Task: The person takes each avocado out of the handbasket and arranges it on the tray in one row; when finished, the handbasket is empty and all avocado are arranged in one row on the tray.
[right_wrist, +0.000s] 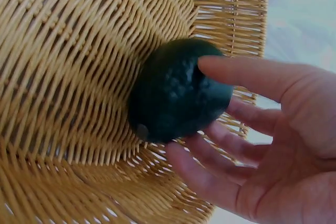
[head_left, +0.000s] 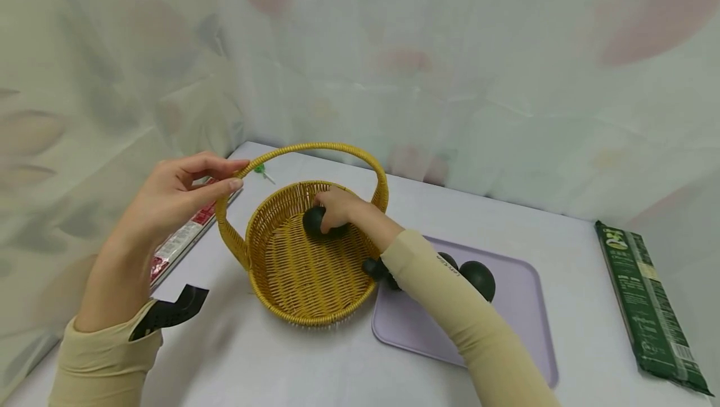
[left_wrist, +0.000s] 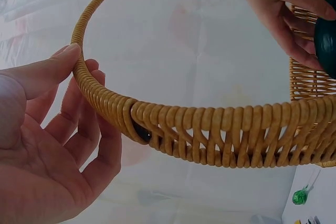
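Note:
A round yellow wicker basket (head_left: 309,276) with a tall hoop handle (head_left: 326,146) stands on the table. My left hand (head_left: 174,188) pinches the left side of that handle between thumb and fingertips, as the left wrist view shows closely. Inside the basket, near its back wall, my right hand (head_left: 340,206) holds a dark green avocado (right_wrist: 176,95). Thumb and fingers lie around the avocado, which appears to touch the woven bottom in the right wrist view. More dark avocados (head_left: 478,279) lie on a lilac tray (head_left: 531,326), partly hidden by the right forearm.
A long green packet (head_left: 647,307) lies at the table's right side. Left of the basket is a red and white flat package (head_left: 188,235), partly behind the left arm. A small green thing on a white stick (head_left: 260,169) lies behind the basket. Patterned curtains hang around the table.

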The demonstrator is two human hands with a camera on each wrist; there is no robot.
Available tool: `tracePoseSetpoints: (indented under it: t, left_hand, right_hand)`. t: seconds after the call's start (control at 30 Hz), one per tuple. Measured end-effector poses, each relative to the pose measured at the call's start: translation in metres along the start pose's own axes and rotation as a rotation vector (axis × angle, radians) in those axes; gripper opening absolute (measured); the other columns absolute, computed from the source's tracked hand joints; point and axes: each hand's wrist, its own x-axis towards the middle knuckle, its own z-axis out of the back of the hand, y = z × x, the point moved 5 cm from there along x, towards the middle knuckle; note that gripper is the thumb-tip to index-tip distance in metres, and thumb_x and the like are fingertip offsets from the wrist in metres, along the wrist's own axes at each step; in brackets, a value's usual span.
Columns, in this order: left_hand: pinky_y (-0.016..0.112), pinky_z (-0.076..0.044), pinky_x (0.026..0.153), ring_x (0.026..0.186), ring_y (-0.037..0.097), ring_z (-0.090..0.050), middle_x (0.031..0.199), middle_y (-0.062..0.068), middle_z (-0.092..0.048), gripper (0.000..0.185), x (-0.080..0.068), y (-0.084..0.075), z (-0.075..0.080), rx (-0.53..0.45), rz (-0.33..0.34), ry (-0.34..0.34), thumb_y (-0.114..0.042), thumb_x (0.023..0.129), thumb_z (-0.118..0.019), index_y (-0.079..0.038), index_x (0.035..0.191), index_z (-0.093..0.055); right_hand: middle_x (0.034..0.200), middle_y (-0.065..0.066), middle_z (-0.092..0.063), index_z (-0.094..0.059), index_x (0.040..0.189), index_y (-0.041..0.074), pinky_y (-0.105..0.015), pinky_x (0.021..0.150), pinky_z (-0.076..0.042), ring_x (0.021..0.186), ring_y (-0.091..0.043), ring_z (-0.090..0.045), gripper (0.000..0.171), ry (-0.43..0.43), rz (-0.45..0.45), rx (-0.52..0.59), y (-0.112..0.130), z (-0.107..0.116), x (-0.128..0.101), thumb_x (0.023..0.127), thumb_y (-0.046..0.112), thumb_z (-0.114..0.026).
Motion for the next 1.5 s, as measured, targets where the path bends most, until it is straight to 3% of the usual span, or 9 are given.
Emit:
tracePoseSetpoints:
  t: [0.27,0.43,0.93,1.5]
  left_hand:
    - [0.016,-0.050,0.070,0.105,0.008,-0.062,0.118,-0.010,-0.068,0.019,0.001,0.000,0.000,-0.015,-0.018,0.005,-0.012,0.091,-0.070,-0.003,0.107,-0.070]
    - [0.017,-0.050,0.068,0.104,0.009,-0.063,0.118,-0.009,-0.068,0.018,0.000,0.000,0.001,-0.022,-0.031,0.009,-0.011,0.091,-0.070,-0.002,0.107,-0.069]
    - [0.015,-0.050,0.072,0.106,0.008,-0.062,0.118,-0.009,-0.068,0.019,0.002,-0.001,0.000,-0.013,-0.035,0.016,-0.011,0.091,-0.070,-0.003,0.108,-0.070]
    - [0.016,-0.050,0.075,0.108,0.009,-0.060,0.119,-0.010,-0.068,0.020,0.004,0.003,-0.001,-0.025,-0.004,0.028,-0.013,0.092,-0.070,-0.003,0.108,-0.069]
  right_hand:
    - [0.142,-0.010,-0.046,-0.049,0.134,0.016,-0.040,0.080,-0.055,0.109,-0.022,-0.055,0.057,0.134,0.031,0.166,0.000,-0.008,-0.003,0.085,0.015,-0.077]
    - [0.139,-0.009,-0.049,-0.050,0.135,0.020,-0.044,0.080,-0.056,0.106,-0.019,-0.055,0.060,0.175,0.059,0.227,-0.002,-0.011,-0.005,0.083,0.017,-0.079]
    - [0.143,-0.009,-0.043,-0.045,0.145,0.021,-0.038,0.080,-0.054,0.107,-0.019,-0.053,0.072,0.236,0.106,0.247,-0.010,-0.019,-0.003,0.082,0.023,-0.080]
    - [0.141,-0.006,-0.046,-0.046,0.144,0.023,-0.042,0.077,-0.056,0.109,-0.017,-0.053,0.074,0.218,0.116,0.254,-0.010,-0.017,-0.008,0.079,0.031,-0.082]
